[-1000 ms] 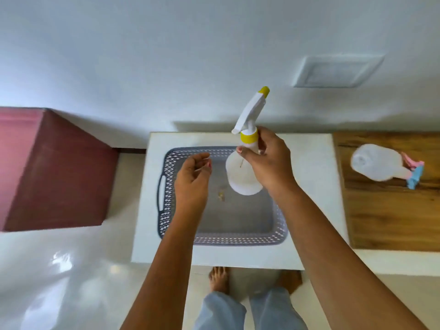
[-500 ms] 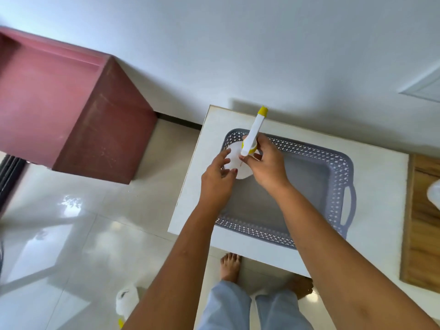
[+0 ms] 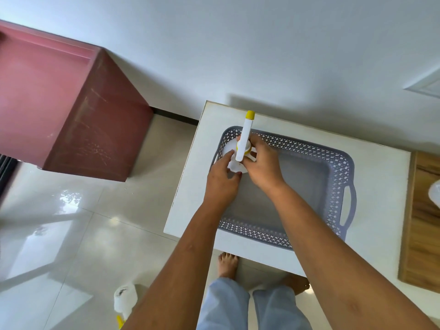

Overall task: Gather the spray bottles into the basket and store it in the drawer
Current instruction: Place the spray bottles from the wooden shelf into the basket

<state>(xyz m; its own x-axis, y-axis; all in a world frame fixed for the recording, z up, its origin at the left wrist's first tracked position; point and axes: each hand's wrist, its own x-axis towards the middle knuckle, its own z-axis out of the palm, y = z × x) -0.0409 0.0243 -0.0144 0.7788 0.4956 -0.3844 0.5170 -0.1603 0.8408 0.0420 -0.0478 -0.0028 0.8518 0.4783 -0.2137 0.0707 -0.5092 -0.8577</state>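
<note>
Head view, looking down from above. A grey perforated basket (image 3: 309,186) sits on a white table (image 3: 381,198), its long side running left to right. Both hands meet over the basket's far-left corner, holding one white spray bottle (image 3: 234,163) with a yellow collar and yellow nozzle tip. The bottle stands roughly upright, base down inside the corner; its spray head points away from the person toward the far wall. The right hand (image 3: 263,163) wraps the neck just under the spray head, fingers curled closed around it. The left hand (image 3: 221,181) cups the bottle's rounded body from the near-left side, fingertips pressed against it. Whether the base rests on the basket floor is hidden by the hands.

A second pale bottle (image 3: 435,194) shows only as a sliver at the right edge, on a wooden surface (image 3: 423,234), well apart from the basket and nearer the right hand. A third bottle (image 3: 125,303), also with yellow trim, lies on the tiled floor (image 3: 71,234) at the near left, nearer the left hand. No drawer is identifiable.
</note>
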